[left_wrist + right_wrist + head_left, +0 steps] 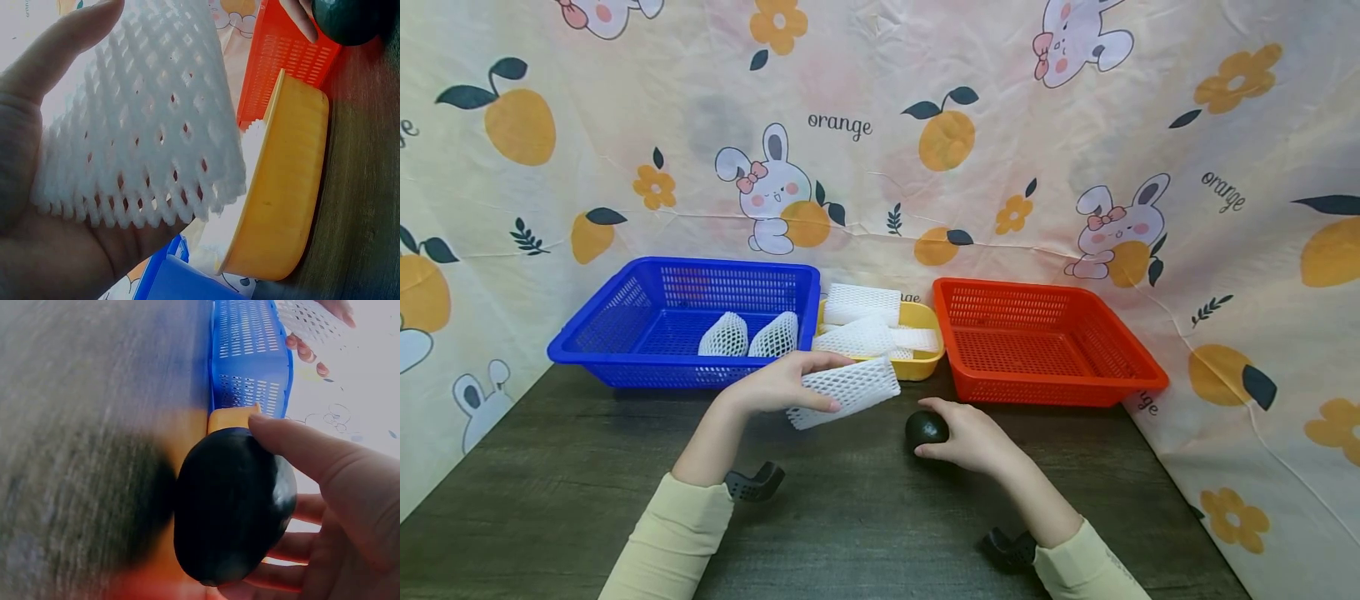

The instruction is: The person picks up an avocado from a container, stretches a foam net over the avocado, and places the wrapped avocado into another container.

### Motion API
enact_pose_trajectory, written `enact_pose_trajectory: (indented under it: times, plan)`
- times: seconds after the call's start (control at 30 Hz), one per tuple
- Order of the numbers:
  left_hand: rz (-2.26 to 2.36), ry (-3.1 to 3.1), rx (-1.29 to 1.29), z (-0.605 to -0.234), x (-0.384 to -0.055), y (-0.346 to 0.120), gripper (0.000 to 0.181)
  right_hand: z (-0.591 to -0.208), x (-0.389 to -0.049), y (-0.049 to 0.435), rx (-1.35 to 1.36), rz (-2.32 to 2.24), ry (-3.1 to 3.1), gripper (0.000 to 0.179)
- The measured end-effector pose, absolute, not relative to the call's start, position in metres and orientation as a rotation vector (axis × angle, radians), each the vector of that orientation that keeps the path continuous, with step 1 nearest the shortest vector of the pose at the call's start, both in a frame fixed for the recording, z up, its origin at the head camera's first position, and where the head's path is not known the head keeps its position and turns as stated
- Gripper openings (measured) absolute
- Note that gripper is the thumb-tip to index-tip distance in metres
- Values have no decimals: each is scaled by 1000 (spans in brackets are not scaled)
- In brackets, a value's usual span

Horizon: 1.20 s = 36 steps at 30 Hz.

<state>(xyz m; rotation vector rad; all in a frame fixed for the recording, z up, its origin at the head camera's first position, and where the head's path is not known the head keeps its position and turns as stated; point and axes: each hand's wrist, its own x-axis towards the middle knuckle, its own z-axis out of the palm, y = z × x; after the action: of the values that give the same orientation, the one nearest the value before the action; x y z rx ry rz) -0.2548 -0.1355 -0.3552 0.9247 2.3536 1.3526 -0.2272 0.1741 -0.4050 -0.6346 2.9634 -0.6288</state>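
Observation:
My left hand (778, 383) grips a white foam fruit net (856, 390), a flat mesh sleeve, with the thumb over its near face. In the left wrist view the mesh (144, 125) spans the palm, its cut end toward the camera. My right hand (973, 437) holds a dark green avocado (927, 427) low over the table, right of the net. The right wrist view shows the glossy, egg-shaped avocado (231, 506) between the thumb and the curled fingers. A hand's width or so separates net and avocado.
At the back left, a blue basket (658, 358) contains two net-wrapped pieces (724, 335). Beside it, a yellow bin (931, 321) is heaped with foam nets (863, 304). A red basket (1045, 387) stands at the back right. Behind them hangs a patterned cloth (865, 192).

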Motion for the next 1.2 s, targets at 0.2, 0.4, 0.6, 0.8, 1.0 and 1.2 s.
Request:
enact_pose_trajectory:
  times: [0.2, 0.4, 0.6, 0.8, 1.0, 1.2]
  plan:
    - [1367, 2332, 944, -357, -256, -136, 62, -401, -227, 175, -630, -641, 2929, 70]
    - [1362, 2336, 941, -357, -256, -136, 63, -396, -225, 176, -683, -709, 2908, 68]
    - [1367, 2334, 935, -356, -256, -136, 63, -389, -222, 178, -714, -796, 2936, 65]
    - [1359, 2339, 945, -357, -257, -136, 63, -383, -220, 178, -707, -851, 2953, 63]
    - [1355, 2338, 958, -356, -256, -136, 63, -381, -218, 179, -729, -897, 2976, 64]
    - [1360, 2332, 953, -356, -255, -136, 63, -377, -216, 180, -770, -953, 3023, 61]
